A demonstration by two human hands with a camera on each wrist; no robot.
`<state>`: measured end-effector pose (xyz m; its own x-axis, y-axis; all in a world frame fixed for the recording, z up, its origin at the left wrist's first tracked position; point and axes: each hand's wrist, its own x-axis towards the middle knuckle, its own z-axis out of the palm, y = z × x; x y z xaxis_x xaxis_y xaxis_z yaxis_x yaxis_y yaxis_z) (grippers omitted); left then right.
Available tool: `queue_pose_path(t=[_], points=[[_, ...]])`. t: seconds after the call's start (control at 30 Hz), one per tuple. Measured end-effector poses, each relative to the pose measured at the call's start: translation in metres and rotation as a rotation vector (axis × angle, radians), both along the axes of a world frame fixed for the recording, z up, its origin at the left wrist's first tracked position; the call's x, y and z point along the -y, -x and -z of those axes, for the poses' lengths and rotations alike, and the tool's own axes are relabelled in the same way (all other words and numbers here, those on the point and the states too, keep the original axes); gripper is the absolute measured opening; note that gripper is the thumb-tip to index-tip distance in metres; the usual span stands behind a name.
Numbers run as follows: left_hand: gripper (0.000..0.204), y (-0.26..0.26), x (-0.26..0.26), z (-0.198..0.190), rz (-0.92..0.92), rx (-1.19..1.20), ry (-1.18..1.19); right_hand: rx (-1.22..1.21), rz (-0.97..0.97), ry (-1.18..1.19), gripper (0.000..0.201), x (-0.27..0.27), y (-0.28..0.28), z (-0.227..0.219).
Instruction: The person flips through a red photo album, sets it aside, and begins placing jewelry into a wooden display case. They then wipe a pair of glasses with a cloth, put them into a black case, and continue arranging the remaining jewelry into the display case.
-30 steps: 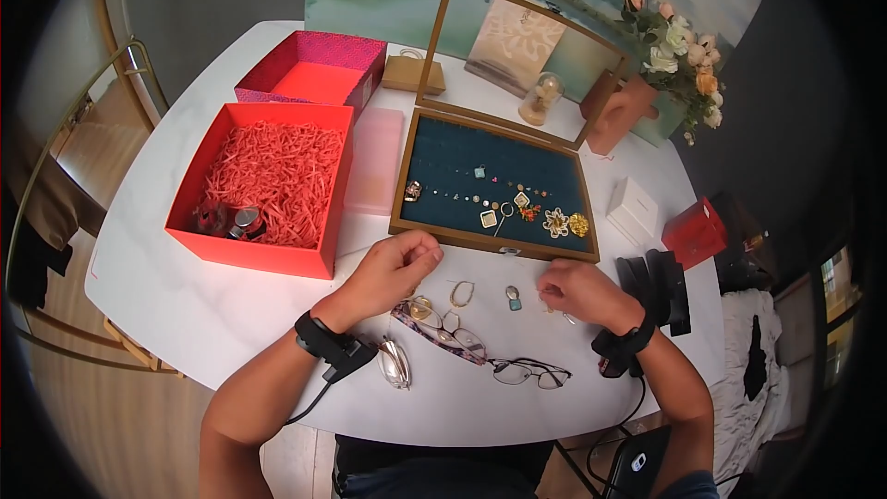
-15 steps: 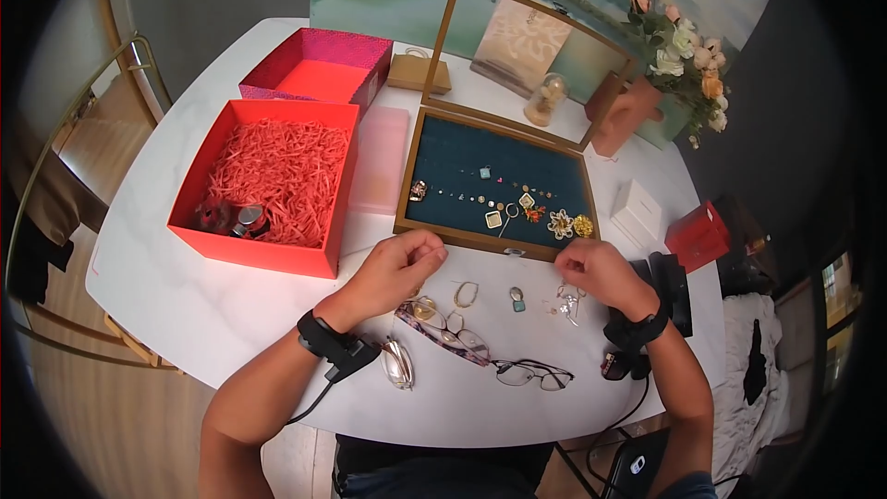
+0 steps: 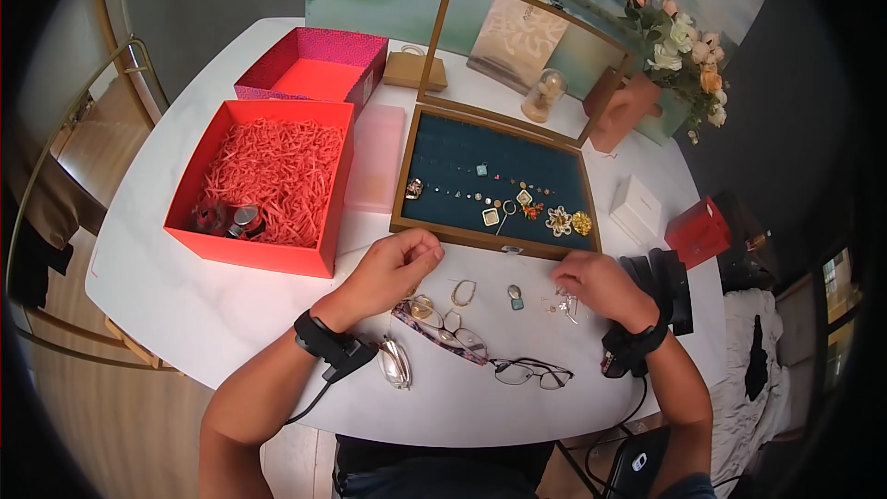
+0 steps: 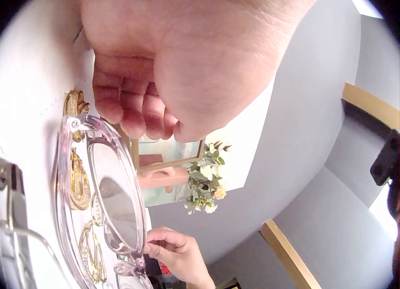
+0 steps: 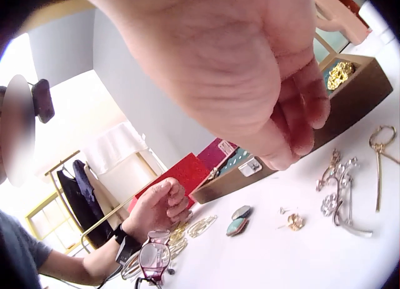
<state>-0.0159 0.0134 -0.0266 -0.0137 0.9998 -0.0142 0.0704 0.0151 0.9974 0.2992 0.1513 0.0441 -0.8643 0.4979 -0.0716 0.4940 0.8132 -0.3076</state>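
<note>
1. Hanging near the case's [image 3: 462, 237] front edge, the right hand [image 3: 602, 285] had its fingers [image 5: 319, 104] bent inward; whether they pinched anything could not be told.
2. Just beside it on the worktop [image 3: 416, 416] lay a brooch [image 5: 340, 195] and a stud [image 5: 295, 222], with a turquoise piece [image 3: 515, 301] toward the left hand [image 3: 395, 268].
3. That hand rested near the case's left corner, fingers loosely curled, close to gold hoops [image 4: 80, 182] and pink-rimmed glasses [image 4: 145, 207].
4. Farther out, the raised-lid case held small jewels, the red box [image 3: 245, 254] held shredded paper [image 3: 277, 171], and flowers [image 3: 667, 57] stood behind.
</note>
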Motion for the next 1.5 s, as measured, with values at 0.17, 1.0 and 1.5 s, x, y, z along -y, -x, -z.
queue_pose_path(t=[0.17, 1.0, 1.5], points=[[0.014, 0.000, -0.001, 0.001, 0.001, -0.003, 0.002, -0.036, 0.175, -0.032, 0.010, -0.007, -0.007, -0.013], [0.009, 0.000, -0.001, 0.003, -0.029, 0.028, -0.008, -0.017, 0.331, 0.051, 0.015, 0.000, -0.054, -0.022], [0.014, 0.000, -0.001, 0.007, -0.039, 0.076, -0.057, 0.151, -0.115, -0.174, 0.012, 0.020, 0.010, 0.019]])
